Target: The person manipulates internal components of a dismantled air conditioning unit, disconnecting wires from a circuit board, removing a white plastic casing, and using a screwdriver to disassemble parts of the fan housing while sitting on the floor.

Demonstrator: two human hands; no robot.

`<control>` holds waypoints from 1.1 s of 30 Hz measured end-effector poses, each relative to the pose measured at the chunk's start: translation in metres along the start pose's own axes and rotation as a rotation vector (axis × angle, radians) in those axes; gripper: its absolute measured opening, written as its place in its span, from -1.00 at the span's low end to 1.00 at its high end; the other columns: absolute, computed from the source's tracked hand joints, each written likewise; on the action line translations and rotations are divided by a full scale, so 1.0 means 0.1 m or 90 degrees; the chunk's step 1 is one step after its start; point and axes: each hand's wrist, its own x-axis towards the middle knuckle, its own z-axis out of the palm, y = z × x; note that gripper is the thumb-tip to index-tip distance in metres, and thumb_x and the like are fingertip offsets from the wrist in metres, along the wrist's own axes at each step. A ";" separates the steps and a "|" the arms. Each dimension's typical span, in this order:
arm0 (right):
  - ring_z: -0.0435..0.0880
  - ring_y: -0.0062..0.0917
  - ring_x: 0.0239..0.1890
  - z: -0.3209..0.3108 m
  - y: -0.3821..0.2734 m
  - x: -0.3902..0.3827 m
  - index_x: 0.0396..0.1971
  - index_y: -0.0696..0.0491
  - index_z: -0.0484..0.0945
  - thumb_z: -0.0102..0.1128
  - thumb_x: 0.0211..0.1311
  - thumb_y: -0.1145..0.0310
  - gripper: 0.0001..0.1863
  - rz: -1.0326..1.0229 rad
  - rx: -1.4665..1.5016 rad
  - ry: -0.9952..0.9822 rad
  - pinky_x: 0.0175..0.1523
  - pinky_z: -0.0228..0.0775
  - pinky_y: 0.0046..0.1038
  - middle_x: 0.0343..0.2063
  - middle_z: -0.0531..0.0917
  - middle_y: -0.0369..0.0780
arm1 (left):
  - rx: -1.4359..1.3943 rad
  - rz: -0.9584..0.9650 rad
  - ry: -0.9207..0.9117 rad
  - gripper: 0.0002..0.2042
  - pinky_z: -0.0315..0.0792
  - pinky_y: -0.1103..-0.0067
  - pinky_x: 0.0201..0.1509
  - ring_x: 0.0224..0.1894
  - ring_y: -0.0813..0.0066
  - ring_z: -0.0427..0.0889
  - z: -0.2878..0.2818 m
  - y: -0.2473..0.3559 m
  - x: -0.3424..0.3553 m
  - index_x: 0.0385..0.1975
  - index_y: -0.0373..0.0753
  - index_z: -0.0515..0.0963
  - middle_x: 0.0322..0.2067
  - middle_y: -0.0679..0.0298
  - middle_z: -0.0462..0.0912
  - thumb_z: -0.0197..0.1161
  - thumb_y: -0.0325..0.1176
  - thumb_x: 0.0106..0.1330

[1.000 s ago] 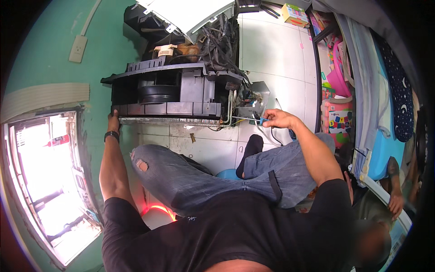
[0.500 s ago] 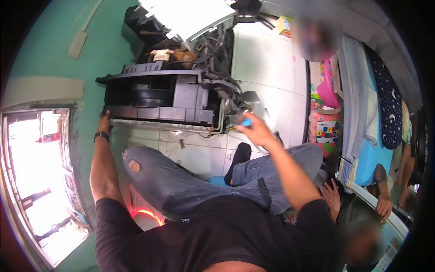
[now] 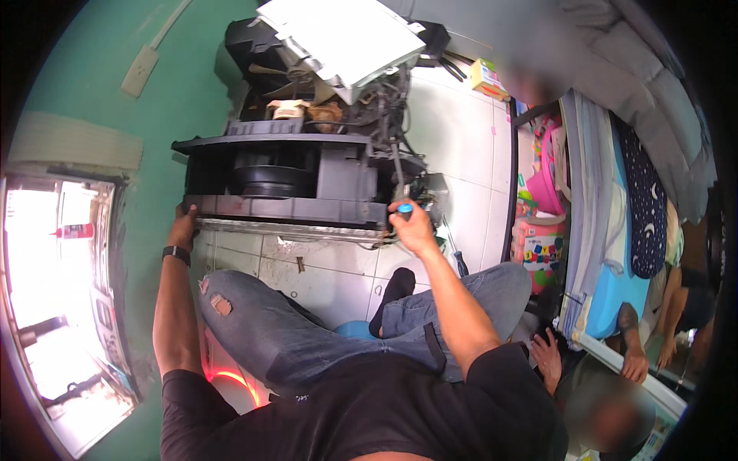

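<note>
A dismantled window air conditioner (image 3: 346, 173) stands on the floor before me, its dark blower wheel (image 3: 270, 175) showing inside a grey plastic housing. My left hand (image 3: 182, 229) grips the housing's left front corner, fingers partly hidden behind it. At the right front corner my right hand (image 3: 416, 230) is closed around a screwdriver with a blue-ended handle (image 3: 404, 208); its shaft and tip are hard to make out. Metal coil fins (image 3: 300, 228) run along the unit's lower front edge. Tangled wires and a fan motor area lie behind the housing, beneath a white panel (image 3: 346, 38).
Another screwdriver (image 3: 460, 263) lies on the white tiles near my right knee. A green wall (image 3: 84, 84) bounds the left. Toys and a pink tub (image 3: 546, 173) sit under a bed at right. Other people are close by; one person's hand (image 3: 546, 357) rests near my right elbow.
My right hand has moved left with the screwdriver, up against the housing's right front corner. My left hand stays at the left corner. The head view has shifted slightly.
</note>
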 end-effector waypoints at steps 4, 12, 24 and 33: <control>0.65 -0.53 -0.23 -0.53 0.21 0.35 -0.16 0.02 0.67 0.35 0.14 0.43 -0.76 0.020 -0.058 0.001 -0.03 0.49 -0.43 -0.31 0.71 -0.26 | 0.009 0.029 -0.090 -0.32 0.50 0.13 0.12 0.19 0.16 0.48 0.28 -0.01 -0.45 0.46 -0.24 0.09 0.28 0.04 0.40 0.17 -0.05 0.49; 0.58 -0.60 -0.30 -1.50 0.14 1.03 -0.15 0.07 0.68 0.35 0.16 0.54 -0.76 0.080 -0.118 -0.053 -0.12 0.45 -0.49 -0.35 0.67 -0.34 | -0.104 -0.070 -0.372 -0.36 0.59 0.16 0.16 0.19 0.13 0.56 0.63 0.26 -1.02 0.44 -0.40 0.10 0.24 0.01 0.45 0.19 -0.24 0.51; 0.60 -0.59 -0.34 -2.12 0.26 1.58 -0.12 0.05 0.64 0.32 0.20 0.56 -0.76 0.007 -0.292 -0.053 -0.18 0.47 -0.49 -0.39 0.66 -0.33 | -0.207 -0.052 -0.798 -0.17 0.25 0.12 0.45 0.46 0.18 0.28 0.75 -0.19 -0.88 0.54 -0.24 -0.09 0.44 0.14 0.24 0.29 -0.16 0.44; 0.62 -0.35 -0.04 -2.32 -0.03 1.30 0.00 0.20 0.60 0.40 0.28 0.27 -0.60 -0.143 -0.287 -0.036 0.16 0.43 -0.28 -0.07 0.70 -0.15 | -0.104 0.285 -0.271 -0.57 0.53 0.38 0.13 -0.02 0.35 0.65 0.20 -0.91 -1.00 0.14 -0.33 0.54 -0.02 0.12 0.68 0.17 -0.09 0.50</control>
